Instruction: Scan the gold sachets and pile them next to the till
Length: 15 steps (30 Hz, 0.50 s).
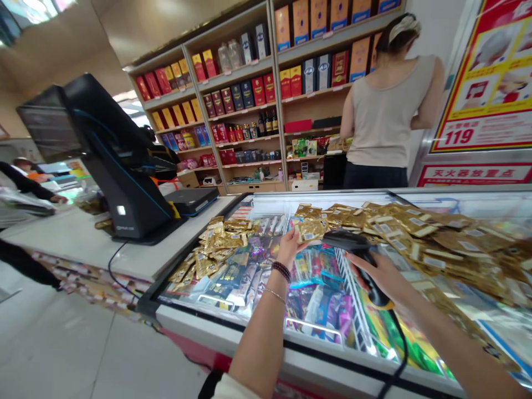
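Note:
Over the middle of a glass-topped freezer, my left hand [290, 245] is closed on the edge of a gold foil packet [312, 231]. My right hand [380, 274] wraps around the handle of a black barcode scanner [347, 240], whose head points left toward that packet. A black cable [402, 338] hangs from the scanner's grip. To the right lies a large spread of gold packets [440, 238] with pale labels on them. A smaller heap of gold packets [220, 244] rests on the glass at the left.
Below the glass are wrapped ice creams [245, 282] and a white wire divider [357, 310]. A black checkout terminal [120, 166] stands on the counter [166, 257] at left. Behind the freezer a person [386, 105] faces shelves [233, 113] of boxed goods.

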Each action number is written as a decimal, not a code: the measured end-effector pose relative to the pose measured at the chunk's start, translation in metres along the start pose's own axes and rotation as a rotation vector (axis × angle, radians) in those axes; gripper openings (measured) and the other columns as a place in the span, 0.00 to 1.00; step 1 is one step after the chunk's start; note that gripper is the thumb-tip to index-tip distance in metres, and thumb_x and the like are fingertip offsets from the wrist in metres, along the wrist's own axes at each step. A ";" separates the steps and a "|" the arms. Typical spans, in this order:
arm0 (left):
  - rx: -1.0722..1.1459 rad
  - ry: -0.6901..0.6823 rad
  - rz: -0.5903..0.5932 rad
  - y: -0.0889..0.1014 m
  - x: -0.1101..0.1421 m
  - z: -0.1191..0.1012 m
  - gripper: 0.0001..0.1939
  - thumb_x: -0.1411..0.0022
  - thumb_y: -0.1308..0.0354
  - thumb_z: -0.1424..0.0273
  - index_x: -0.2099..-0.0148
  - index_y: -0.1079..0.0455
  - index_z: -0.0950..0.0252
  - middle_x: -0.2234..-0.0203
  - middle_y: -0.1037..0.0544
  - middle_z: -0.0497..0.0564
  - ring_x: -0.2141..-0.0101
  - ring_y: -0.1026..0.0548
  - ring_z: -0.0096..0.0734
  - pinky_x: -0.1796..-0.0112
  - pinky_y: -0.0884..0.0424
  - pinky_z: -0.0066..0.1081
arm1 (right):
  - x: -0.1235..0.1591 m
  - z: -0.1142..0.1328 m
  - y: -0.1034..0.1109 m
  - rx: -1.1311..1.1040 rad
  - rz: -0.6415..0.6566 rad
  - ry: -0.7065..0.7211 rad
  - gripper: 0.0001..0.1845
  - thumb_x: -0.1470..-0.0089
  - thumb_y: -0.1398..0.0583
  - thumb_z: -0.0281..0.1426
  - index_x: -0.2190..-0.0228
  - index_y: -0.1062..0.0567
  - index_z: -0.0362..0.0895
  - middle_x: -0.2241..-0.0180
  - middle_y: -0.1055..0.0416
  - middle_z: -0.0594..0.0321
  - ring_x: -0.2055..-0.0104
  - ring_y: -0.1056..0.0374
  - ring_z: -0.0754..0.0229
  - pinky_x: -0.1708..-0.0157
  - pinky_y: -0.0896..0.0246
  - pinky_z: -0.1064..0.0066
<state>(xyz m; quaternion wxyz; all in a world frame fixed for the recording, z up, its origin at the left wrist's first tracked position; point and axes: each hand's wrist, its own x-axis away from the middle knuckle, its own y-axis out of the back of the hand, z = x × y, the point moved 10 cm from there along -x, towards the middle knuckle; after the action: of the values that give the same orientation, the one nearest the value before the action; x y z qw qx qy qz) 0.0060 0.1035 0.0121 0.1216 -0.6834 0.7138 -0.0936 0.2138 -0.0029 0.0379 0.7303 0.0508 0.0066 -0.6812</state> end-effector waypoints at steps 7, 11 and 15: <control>-0.050 -0.025 0.030 -0.003 0.000 -0.003 0.15 0.27 0.49 0.67 0.45 0.26 0.62 0.48 0.19 0.60 0.48 0.19 0.45 0.44 0.23 0.50 | 0.001 -0.004 0.005 0.001 -0.070 -0.022 0.24 0.53 0.30 0.52 0.76 0.29 0.46 0.84 0.33 0.67 0.86 0.41 0.65 0.85 0.50 0.72; -0.013 -0.045 0.035 -0.002 -0.001 -0.002 0.14 0.29 0.47 0.66 0.46 0.26 0.62 0.51 0.18 0.60 0.49 0.19 0.48 0.44 0.24 0.53 | 0.001 -0.002 0.005 -0.004 -0.070 -0.018 0.24 0.54 0.30 0.52 0.75 0.27 0.46 0.84 0.33 0.67 0.86 0.41 0.65 0.85 0.50 0.72; -0.029 -0.040 0.051 -0.003 -0.002 -0.001 0.14 0.29 0.46 0.65 0.46 0.26 0.62 0.49 0.19 0.60 0.49 0.19 0.48 0.43 0.25 0.53 | 0.001 0.000 0.005 -0.009 -0.078 -0.003 0.24 0.54 0.29 0.51 0.74 0.26 0.45 0.84 0.33 0.67 0.86 0.41 0.65 0.85 0.50 0.72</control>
<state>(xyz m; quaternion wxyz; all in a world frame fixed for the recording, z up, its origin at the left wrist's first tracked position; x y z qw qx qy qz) 0.0084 0.1049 0.0144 0.1280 -0.6684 0.7297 -0.0664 0.2192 -0.0031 0.0380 0.7036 0.0462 0.0107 -0.7090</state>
